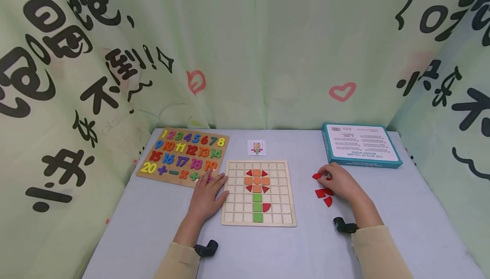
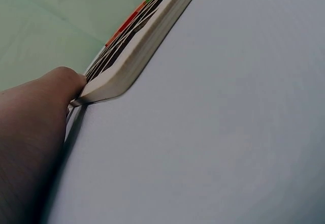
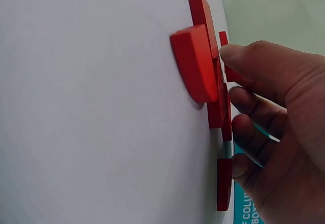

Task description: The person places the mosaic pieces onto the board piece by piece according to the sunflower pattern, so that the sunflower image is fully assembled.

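Red triangles (image 1: pixel 264 173) (four) sit on one board (image 1: pixel 277 209)

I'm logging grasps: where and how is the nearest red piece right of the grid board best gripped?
Likely grip the nearest red piece by its side edges, from above on the near side: its broad face points up, and other red pieces lie beyond.

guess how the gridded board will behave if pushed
The gridded board looks stiff, given its thick, straight edge in the left wrist view. Lying flat, it would probably slide, not tip. The green squares sit in its grid cells, so they may travel with it.
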{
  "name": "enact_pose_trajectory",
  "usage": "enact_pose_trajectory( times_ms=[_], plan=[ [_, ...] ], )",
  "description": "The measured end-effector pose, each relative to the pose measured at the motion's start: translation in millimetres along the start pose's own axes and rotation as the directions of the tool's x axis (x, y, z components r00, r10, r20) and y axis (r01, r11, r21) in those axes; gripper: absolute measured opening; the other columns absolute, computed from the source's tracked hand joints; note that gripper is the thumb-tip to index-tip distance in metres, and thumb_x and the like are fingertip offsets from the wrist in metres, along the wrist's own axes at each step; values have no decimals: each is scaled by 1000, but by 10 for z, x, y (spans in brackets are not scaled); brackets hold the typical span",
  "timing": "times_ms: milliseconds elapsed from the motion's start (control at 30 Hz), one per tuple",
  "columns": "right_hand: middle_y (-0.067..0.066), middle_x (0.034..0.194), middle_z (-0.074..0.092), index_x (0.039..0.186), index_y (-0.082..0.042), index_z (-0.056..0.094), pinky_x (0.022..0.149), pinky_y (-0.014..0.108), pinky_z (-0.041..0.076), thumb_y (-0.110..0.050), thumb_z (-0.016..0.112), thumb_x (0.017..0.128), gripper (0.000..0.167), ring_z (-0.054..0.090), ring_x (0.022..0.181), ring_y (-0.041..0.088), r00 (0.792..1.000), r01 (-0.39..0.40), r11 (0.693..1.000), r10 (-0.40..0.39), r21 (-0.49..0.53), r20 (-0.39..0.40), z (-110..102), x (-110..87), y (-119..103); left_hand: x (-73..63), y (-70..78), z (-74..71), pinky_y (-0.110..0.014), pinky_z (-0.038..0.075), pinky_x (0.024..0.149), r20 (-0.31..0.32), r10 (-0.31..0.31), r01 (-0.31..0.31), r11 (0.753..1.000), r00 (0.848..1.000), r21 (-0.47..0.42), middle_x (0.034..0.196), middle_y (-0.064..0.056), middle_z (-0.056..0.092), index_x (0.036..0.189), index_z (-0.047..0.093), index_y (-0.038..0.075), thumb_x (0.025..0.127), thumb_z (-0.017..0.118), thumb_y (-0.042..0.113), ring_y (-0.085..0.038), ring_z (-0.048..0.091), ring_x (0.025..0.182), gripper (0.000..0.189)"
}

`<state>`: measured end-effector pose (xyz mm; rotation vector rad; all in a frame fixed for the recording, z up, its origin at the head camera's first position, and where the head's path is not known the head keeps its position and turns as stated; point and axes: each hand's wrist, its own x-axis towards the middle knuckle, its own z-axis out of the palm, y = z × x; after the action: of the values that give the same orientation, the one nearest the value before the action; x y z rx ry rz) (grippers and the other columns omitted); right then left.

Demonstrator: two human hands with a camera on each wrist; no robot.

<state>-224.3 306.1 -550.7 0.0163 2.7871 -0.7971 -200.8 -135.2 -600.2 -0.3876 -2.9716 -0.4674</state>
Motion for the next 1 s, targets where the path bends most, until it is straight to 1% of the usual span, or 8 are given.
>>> enact_pose_trajectory(
  times_ms=[67, 233, 400, 500, 633, 767, 867, 1000],
  plan=[
    [14, 113, 56, 122, -8, 63, 74, 33, 59, -32, 75, 86, 46, 54, 98, 25, 1000, 1, 1000, -1, -1, -13, 1, -9, -2, 0, 1, -3, -52, 14, 126, 0, 0, 0, 1000, 1000, -1, 153, 7, 47, 146, 50, 29, 95, 57, 51, -28, 18, 154, 56],
    [13, 112, 59, 123, -10, 62, 71, 30, 57, -33, 74, 88, 43, 54, 97, 25, 1000, 7, 1000, -7, 0, -29, -12, -42, -51, -1, -2, -9, -52, 15, 125, -6, 5, -5, 1000, 1000, -1, 153, 7, 48, 145, 51, 29, 95, 58, 50, -28, 18, 154, 55],
    [14, 111, 60, 125, -9, 62, 64, 28, 56, -29, 75, 86, 46, 55, 93, 25, 999, 27, 1000, -26, 11, -28, -53, -92, -182, -2, -12, -3, -52, 15, 125, -9, 11, -11, 1000, 1000, 0, 153, 7, 47, 145, 51, 29, 95, 58, 50, -28, 18, 153, 56],
    [14, 112, 61, 125, -10, 63, 63, 27, 55, -29, 75, 87, 44, 55, 93, 26, 999, 42, 999, -42, -2, -31, -63, -124, -267, -3, -18, 2, -52, 15, 125, -6, 12, -12, 1000, 1000, 1, 153, 7, 47, 146, 50, 29, 95, 58, 50, -28, 18, 154, 56],
    [15, 117, 60, 124, -10, 63, 67, 30, 57, -27, 73, 88, 41, 54, 99, 28, 997, 74, 997, -75, -28, -36, -47, -151, -375, -3, -23, 9, -52, 15, 125, -8, 14, -14, 1000, 1000, 4, 153, 7, 47, 146, 50, 29, 95, 58, 51, -28, 18, 154, 56],
    [13, 120, 61, 123, -13, 64, 75, 36, 60, -26, 72, 90, 37, 54, 104, 29, 994, 98, 995, -99, -26, -36, -1, -176, -478, -2, -24, 11, -52, 15, 125, -14, 16, -16, 1000, 1000, 1, 153, 7, 47, 145, 51, 29, 95, 58, 50, -28, 19, 154, 55],
    [10, 120, 62, 121, -15, 66, 79, 38, 59, -26, 70, 91, 32, 55, 103, 27, 990, 135, 991, -136, -26, -34, 57, -184, -545, -3, -23, 9, -52, 15, 125, -16, 16, -16, 1000, 1000, -5, 152, 7, 48, 145, 51, 29, 95, 58, 50, -28, 19, 153, 55],
    [5, 116, 64, 117, -17, 68, 82, 38, 55, -24, 70, 91, 27, 55, 100, 23, 980, 198, 980, -199, -23, -33, 150, -185, -625, -2, -21, 6, -52, 15, 125, -14, 17, -17, 1000, 1000, -4, 152, 7, 48, 145, 51, 29, 95, 58, 50, -28, 18, 154, 55]
  ],
)
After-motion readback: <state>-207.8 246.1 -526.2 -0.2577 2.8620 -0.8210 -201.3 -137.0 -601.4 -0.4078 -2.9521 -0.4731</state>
